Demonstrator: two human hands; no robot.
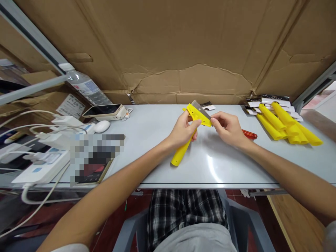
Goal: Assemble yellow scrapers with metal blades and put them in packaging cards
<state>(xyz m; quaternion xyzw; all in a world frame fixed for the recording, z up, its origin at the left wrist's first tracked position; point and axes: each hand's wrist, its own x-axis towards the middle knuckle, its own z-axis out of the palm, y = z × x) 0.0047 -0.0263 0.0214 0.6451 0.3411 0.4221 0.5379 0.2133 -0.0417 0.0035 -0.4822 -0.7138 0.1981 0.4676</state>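
A yellow scraper (180,154) with a metal blade (201,110) is held tilted above the middle of the table. My left hand (183,127) is closed around its head, thumb on the yellow plastic and handle pointing down toward me. With fingers pinched, my right hand (226,126) grips the right end of the blade. Behind the scraper lies a black-and-white card (208,105), partly covered. A red-handled tool (249,134) lies beside my right hand, which hides its other end.
Several yellow scrapers (275,120) with cards lie piled at the right. At the left are a white power strip (43,166) with cables, a partly pixelated phone (101,171), a white mouse (102,126), another phone (102,110) and a water bottle (85,85). Cardboard (189,42) stands behind the table.
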